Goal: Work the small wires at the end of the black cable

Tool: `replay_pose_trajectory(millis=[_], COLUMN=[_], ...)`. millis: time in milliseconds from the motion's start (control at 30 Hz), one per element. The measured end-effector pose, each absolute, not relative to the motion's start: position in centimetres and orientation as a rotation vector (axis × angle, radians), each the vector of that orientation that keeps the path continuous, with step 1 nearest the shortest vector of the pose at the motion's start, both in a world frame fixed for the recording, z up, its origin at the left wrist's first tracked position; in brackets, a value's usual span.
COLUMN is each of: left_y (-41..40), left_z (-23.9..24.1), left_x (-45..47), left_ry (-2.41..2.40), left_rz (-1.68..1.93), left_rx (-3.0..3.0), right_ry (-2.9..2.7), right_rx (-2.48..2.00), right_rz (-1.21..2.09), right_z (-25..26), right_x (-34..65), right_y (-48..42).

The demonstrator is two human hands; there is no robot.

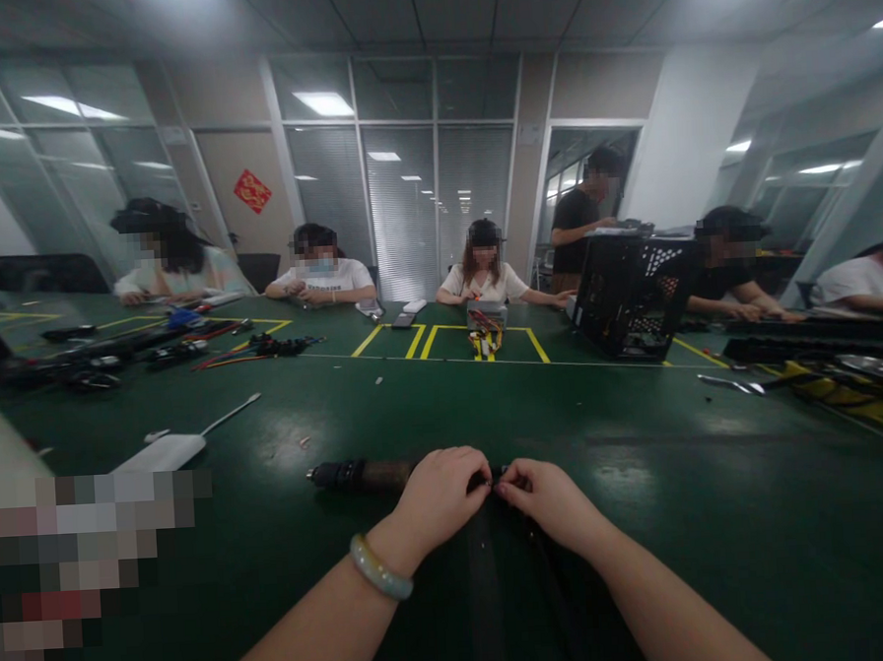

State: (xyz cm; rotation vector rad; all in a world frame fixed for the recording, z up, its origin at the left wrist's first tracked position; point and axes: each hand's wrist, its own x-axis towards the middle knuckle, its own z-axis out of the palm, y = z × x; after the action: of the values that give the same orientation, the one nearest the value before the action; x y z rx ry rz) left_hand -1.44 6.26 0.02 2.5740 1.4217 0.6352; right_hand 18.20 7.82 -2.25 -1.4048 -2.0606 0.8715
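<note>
Black computer case (621, 296) on a green table (718, 513), grey box (488, 314) with coloured wires (486, 342), red diamond-shaped sign (252, 191)

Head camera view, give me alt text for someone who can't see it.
A person's left hand and right hand pinch close together over a green table; anything held is too small to tell. A dark cylindrical tool lies partly behind the left hand. People sit beyond; a black computer case stands at right.

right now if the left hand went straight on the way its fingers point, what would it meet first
Likely the right hand, its fingers just across from the left hand; depth and anything tiny between are unclear.
</note>
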Motion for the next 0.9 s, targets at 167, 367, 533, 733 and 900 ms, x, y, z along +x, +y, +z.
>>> replay_pose_trajectory(millis=[167, 367, 533, 733, 900], left_y=[6.46, 6.46, 6.33, 6.32, 6.3], left_z=[-0.17, -0.14, -0.05, 0.03, 0.22], left_x=[-1.44, -1.44, -1.37, -1.46, -1.47], left_ry=[1.412, 1.407, 1.414, 1.432, 1.39], left_rz=[0.649, 0.652, 0.661, 0.661, 0.641], left_rx=[2.588, 2.582, 2.579, 2.559, 2.571], right_ry=[-2.085, -2.07, -2.082, -2.09, -2.095], right_rx=[-1.371, -1.344, -1.331, -1.323, -1.338], right_rz=[0.879, 0.892, 0.9, 0.897, 0.905], right_z=[-2.31, -2.84, -2.56, -2.49, -2.52], right_x=[18.18, 18.21, 18.22, 18.32, 18.26], right_y=[7.81, 7.99, 7.93, 7.93, 7.99])
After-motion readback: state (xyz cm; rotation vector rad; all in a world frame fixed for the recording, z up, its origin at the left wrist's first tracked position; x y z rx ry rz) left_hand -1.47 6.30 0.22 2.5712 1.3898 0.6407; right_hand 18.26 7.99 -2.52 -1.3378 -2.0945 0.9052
